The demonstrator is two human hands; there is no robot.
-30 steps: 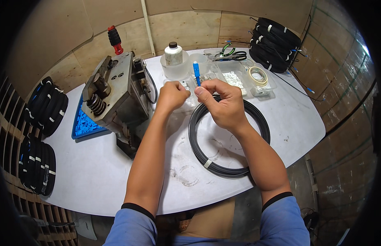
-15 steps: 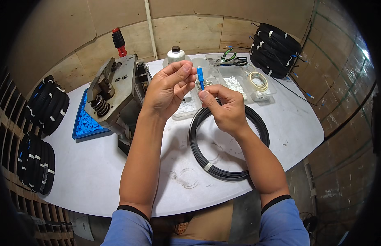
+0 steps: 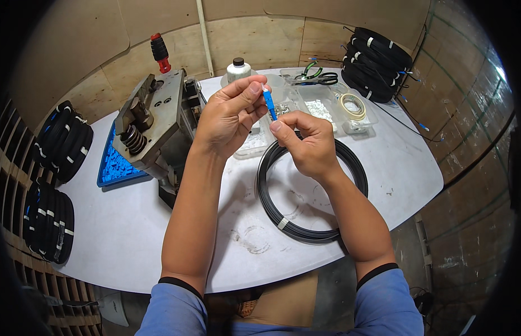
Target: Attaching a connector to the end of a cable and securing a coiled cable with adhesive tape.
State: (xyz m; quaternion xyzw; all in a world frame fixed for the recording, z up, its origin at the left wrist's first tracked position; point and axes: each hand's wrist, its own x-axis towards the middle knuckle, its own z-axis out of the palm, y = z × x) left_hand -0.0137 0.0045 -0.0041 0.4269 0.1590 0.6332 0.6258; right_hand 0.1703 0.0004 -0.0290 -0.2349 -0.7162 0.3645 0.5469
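A small blue cable connector (image 3: 269, 105) is held up above the white table (image 3: 131, 235). My right hand (image 3: 306, 143) pinches its lower end between thumb and forefinger. My left hand (image 3: 229, 115) has its fingertips closed on the connector's upper tip. Under the right hand lies a coil of black cable (image 3: 305, 224), flat on the table and bound with a white band.
A grey metal press (image 3: 157, 123) with a red handle stands at left over a blue tray (image 3: 117, 168) of blue parts. Clear boxes (image 3: 328, 106), a tape roll (image 3: 353, 105), a white bottle (image 3: 238, 70), green pliers (image 3: 314, 75) and stacked black cable coils (image 3: 378, 59) sit behind; more coils (image 3: 64, 140) lie far left.
Both hands have risen from the table surface with the blue connector. The left hand moved from the clear box up to the connector's top.
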